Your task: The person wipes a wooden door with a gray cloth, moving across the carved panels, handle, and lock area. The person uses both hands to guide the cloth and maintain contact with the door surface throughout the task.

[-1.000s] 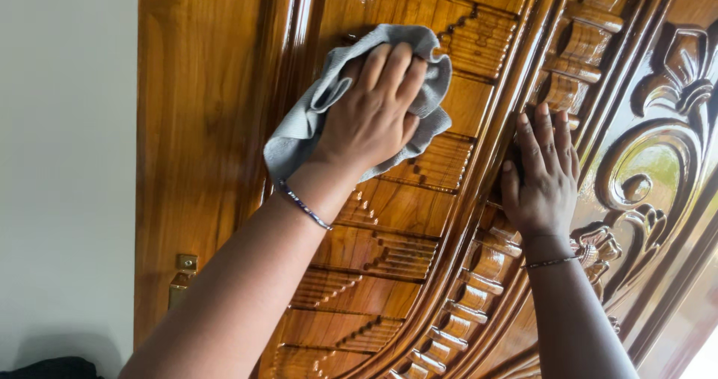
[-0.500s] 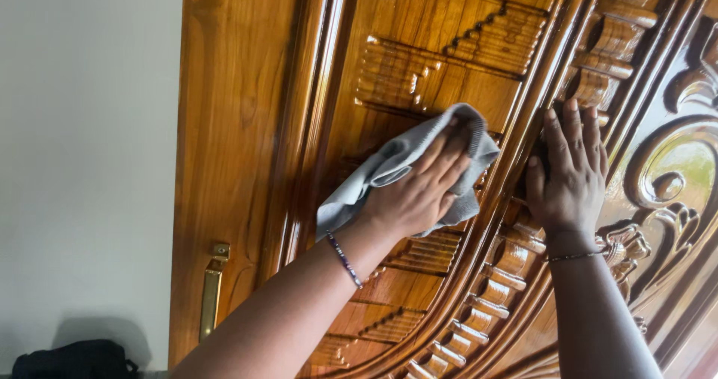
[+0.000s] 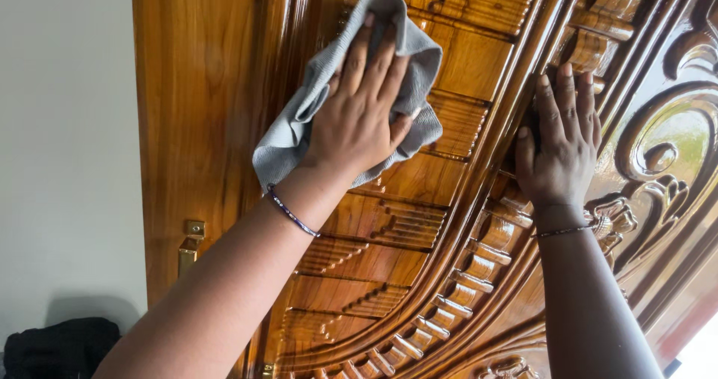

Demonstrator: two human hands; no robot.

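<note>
A glossy carved wooden door (image 3: 209,125) fills most of the head view. My left hand (image 3: 359,117) presses a grey cloth (image 3: 299,125) flat against the door's stepped carved panel, fingers spread over the cloth and pointing up. A thin bead bracelet circles that wrist. My right hand (image 3: 561,147) lies flat with fingers together on the curved raised moulding (image 3: 479,252) to the right, holding nothing. It wears a thin bracelet too.
A brass hinge (image 3: 191,246) sits on the door's left edge beside a pale wall (image 3: 67,147). A dark bag (image 3: 60,347) lies at the bottom left. An ornate scroll carving (image 3: 662,155) covers the door's right part.
My left hand has swept the grey cloth up and to the left across the carved panel. My right hand has stayed on the moulding.
</note>
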